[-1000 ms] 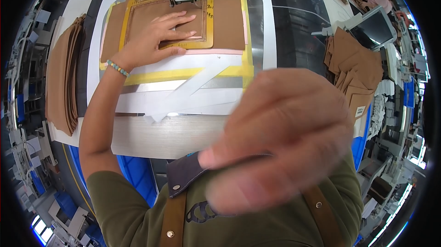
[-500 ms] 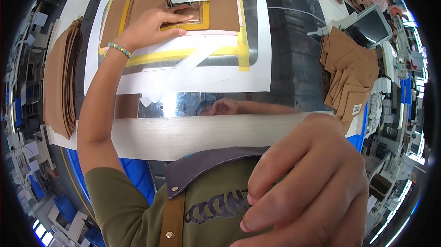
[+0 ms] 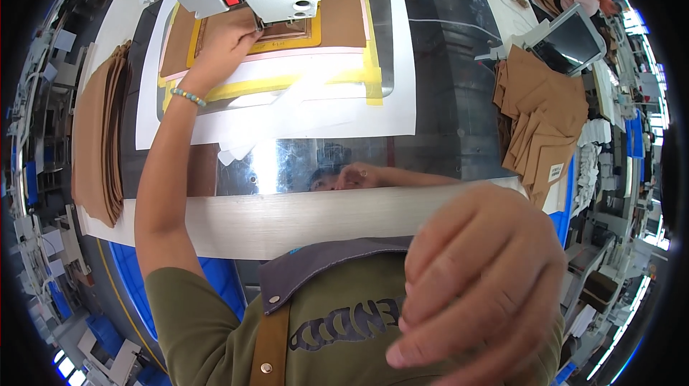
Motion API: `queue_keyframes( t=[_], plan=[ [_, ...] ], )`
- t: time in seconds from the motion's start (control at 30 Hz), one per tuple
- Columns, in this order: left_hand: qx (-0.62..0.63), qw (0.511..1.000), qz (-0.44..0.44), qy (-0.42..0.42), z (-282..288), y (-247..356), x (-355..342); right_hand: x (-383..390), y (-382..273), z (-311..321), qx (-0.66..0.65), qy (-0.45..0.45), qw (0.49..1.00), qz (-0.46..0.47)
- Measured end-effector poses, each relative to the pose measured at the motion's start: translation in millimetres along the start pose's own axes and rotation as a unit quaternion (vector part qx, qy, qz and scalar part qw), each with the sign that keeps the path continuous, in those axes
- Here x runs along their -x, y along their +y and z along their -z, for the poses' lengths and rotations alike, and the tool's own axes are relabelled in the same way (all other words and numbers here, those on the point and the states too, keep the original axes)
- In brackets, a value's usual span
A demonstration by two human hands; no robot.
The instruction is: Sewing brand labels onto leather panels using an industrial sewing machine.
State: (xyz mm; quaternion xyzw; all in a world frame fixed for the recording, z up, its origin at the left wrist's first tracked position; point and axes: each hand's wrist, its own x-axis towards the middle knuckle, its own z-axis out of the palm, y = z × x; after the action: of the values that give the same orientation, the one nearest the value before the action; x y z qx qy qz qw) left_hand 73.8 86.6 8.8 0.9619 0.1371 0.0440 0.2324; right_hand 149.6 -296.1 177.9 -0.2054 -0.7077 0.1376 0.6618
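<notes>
My left hand reaches under the white sewing machine head with fingers bent beside the presser foot, at a yellow template on brown panels; what its fingertips hold is hidden. These lie on white paper with yellow tape, atop a shiny plate. My right hand is raised close to the camera, over my olive shirt, its fingers curled; anything inside them is hidden.
Brown panels stand stacked at the left, with a looser pile at the right below a small screen. Blue bins show below the pale table edge. Another person is at the top right.
The paper and template have slid away from me, exposing more shiny plate. My left hand's fingers have bent in toward the presser foot. My right hand has moved rightward and down.
</notes>
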Motion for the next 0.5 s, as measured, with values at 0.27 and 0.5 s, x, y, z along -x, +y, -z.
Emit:
queue_keyframes(
  t=[0.27,0.5],
  plan=[
    [-0.096,0.971,0.035,0.214,59,-93,53,62,62,6,0.463,-0.304,0.798,-0.235],
    [-0.165,0.968,0.070,0.175,67,-135,70,82,115,-34,0.419,-0.392,0.786,-0.229]
  ],
)
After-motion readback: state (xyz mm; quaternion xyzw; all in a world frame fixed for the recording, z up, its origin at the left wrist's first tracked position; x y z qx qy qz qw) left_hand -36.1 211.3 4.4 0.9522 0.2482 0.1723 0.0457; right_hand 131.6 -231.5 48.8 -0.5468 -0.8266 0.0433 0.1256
